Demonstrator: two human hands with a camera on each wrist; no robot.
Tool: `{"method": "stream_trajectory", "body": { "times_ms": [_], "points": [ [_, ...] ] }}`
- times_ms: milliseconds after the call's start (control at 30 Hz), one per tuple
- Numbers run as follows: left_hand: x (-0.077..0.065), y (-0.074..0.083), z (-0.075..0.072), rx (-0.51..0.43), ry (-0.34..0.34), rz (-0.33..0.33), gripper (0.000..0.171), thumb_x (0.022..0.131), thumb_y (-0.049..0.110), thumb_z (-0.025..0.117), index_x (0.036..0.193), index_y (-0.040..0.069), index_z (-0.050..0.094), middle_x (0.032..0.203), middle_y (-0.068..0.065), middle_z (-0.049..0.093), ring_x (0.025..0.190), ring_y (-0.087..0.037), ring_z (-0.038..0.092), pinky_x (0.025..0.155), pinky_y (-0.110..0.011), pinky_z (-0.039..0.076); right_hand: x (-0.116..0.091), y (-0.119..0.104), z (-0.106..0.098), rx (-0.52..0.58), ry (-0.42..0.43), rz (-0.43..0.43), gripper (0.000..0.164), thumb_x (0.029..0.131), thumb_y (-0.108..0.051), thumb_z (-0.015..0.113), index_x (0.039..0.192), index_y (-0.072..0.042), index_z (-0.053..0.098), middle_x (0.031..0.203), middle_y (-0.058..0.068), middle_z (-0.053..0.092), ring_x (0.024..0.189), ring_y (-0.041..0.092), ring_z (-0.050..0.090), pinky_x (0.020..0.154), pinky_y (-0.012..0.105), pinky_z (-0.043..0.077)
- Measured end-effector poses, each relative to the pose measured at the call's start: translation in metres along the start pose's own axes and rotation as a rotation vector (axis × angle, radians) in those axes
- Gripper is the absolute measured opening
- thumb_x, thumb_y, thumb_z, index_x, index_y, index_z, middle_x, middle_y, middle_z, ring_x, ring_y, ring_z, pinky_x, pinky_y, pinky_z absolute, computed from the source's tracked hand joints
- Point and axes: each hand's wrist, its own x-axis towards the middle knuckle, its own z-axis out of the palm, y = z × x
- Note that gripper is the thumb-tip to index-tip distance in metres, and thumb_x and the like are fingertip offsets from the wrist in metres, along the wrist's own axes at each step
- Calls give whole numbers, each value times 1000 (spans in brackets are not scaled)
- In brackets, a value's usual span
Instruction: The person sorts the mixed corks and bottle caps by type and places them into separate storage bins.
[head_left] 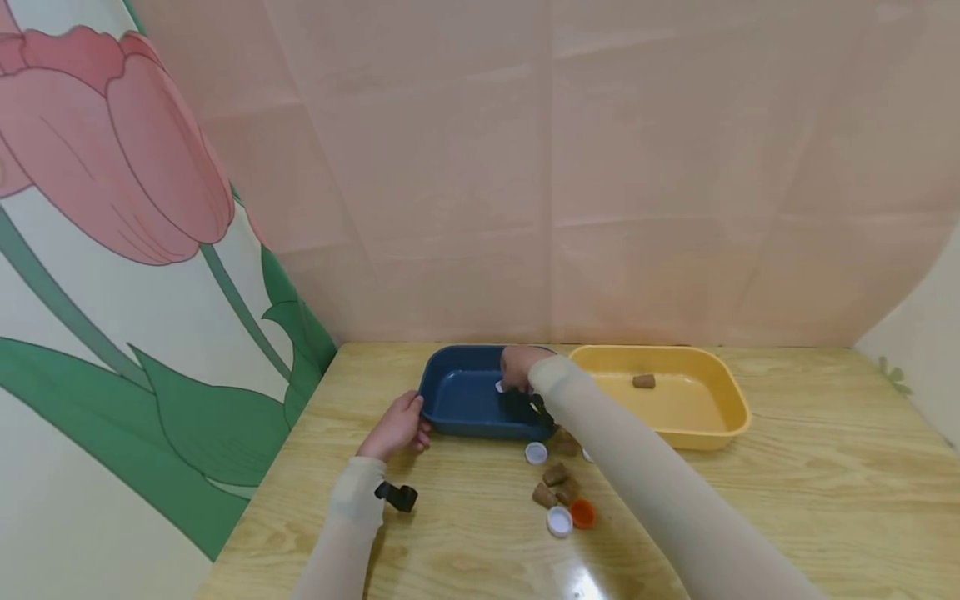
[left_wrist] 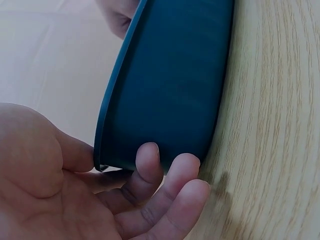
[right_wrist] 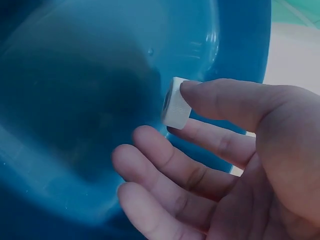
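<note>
A blue plastic tray [head_left: 467, 400] stands at the back of the table. My left hand [head_left: 397, 427] grips its left front corner, with thumb and index finger at the rim and the other fingers curled against the outer wall [left_wrist: 170, 85]. My right hand [head_left: 519, 367] is over the right part of this tray. Between its thumb and index finger it pinches a white ribbed bottle cap [right_wrist: 176, 104], held on edge; the other fingers are loosely bent above the tray's floor.
To the right stands a yellow tray [head_left: 731, 408] with one brown cork [head_left: 643, 381] inside. In front of the trays lie several corks [head_left: 545, 495], white caps [head_left: 559, 522] and an orange cap [head_left: 582, 513]. My right forearm crosses above the table and partly hides the yellow tray.
</note>
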Motion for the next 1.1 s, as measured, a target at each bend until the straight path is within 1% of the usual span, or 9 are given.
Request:
{"method": "stream_trajectory", "body": {
  "times_ms": [100, 233, 333, 567, 800, 900, 967, 1033, 1100],
  "points": [
    [0, 0, 1, -2, 0, -2, 35, 110, 15, 29, 133, -6, 45, 80, -13, 55, 58, -22, 59, 52, -34, 54, 2, 0, 0, -11, -10, 3, 18, 92, -22, 72, 86, -5, 71, 62, 4, 64, 41, 10, 52, 42, 22, 45],
    [0, -2, 3, -7, -7, -13, 36, 110, 15, 29, 136, -6, 43, 81, -15, 56, 59, -22, 59, 52, -34, 55, 3, 2, 1, 19, -43, 10, 16, 94, -21, 70, 90, -6, 72, 77, 12, 72, 46, 12, 55, 46, 24, 48],
    [0, -3, 4, -9, -13, -16, 36, 110, 14, 29, 134, -7, 44, 81, -15, 56, 58, -22, 60, 53, -35, 55, 5, 5, 3, 34, -59, 13, 13, 95, -19, 69, 92, -6, 72, 85, 15, 74, 49, 13, 57, 49, 24, 50],
    [1, -1, 6, -4, -10, -16, 36, 110, 15, 29, 135, -7, 43, 81, -15, 55, 58, -21, 59, 52, -35, 56, 6, 11, 4, 13, -47, 2, 6, 92, -12, 70, 90, -6, 72, 87, 15, 74, 51, 13, 58, 47, 23, 49],
    [1, 1, 6, -13, -14, -9, 37, 110, 15, 28, 134, -9, 43, 80, -14, 54, 57, -21, 59, 52, -35, 56, 0, 12, 1, 26, -38, -10, 5, 89, -10, 71, 91, -6, 72, 92, 19, 74, 49, 12, 57, 45, 22, 47],
    [1, 0, 5, -11, -19, -14, 37, 111, 16, 27, 132, -9, 44, 80, -14, 54, 59, -21, 59, 53, -35, 56, -5, 11, -1, 36, -32, -25, 7, 90, -12, 71, 95, -7, 71, 91, 17, 73, 52, 14, 58, 46, 24, 46],
    [0, 0, 3, -2, -16, -15, 38, 111, 17, 27, 131, -10, 45, 81, -15, 55, 60, -22, 60, 54, -35, 56, -9, 9, -2, 47, -23, -50, 14, 92, -14, 70, 103, -7, 70, 94, 14, 72, 58, 17, 62, 49, 26, 48],
    [0, 0, 1, 6, -8, -28, 40, 111, 18, 27, 129, -11, 48, 82, -15, 57, 62, -22, 61, 55, -35, 56, -14, 6, -4, 57, -6, -99, 21, 93, -16, 70, 112, -7, 69, 98, 11, 71, 66, 22, 65, 54, 30, 50],
    [0, 2, 0, 15, -1, -30, 41, 111, 18, 27, 125, -12, 51, 83, -15, 58, 63, -23, 62, 56, -36, 57, -21, 3, -6, 52, 37, -170, 27, 93, -17, 70, 118, -5, 68, 105, 10, 70, 75, 23, 66, 62, 33, 53]
  ]
}}
